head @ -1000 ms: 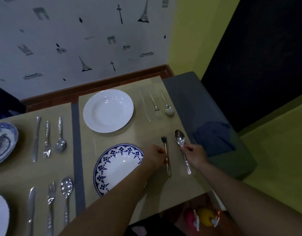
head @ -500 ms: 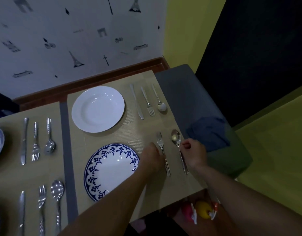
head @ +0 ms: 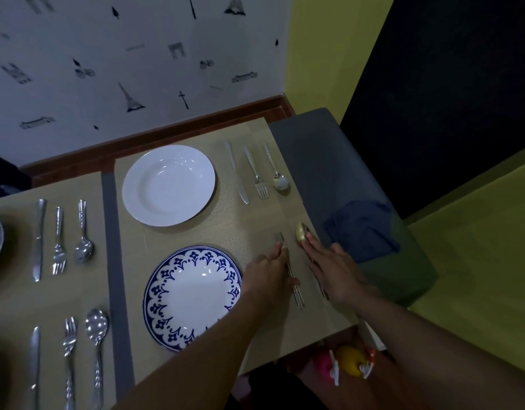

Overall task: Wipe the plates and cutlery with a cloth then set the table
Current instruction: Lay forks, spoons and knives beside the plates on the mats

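Left hand (head: 268,272): fingers straight and released, laid flat along the fork (head: 296,291). The hand presses the fork against the tan placemat (head: 255,220). The fork tines project beyond the fingertips; the end of the handle shows below the thumb.

Right hand (head: 329,267): fingers straight and released, resting flat on the handle of the spoon (head: 301,232). The spoon bowl is exposed beyond the fingertips, near the right edge of the placemat. Nothing is grasped by either hand.

The fork and spoon lie side by side, roughly parallel and a little apart, just to the right of the blue-patterned plate (head: 193,297). The left forearm crosses the near right rim of this plate.

Beyond the blue-patterned plate, on the same placemat, sits a white plate (head: 169,184). To its right lie a knife (head: 237,173), a second fork (head: 256,173) and a second spoon (head: 277,173), side by side and apart.

The dark blue cloth (head: 361,229) lies crumpled on a grey seat (head: 314,155) beside the placemat, just to the right of the right hand and not touching it.

On the left placemat (head: 12,306), two further cutlery sets lie in rows, each set in the order knife, fork, spoon.
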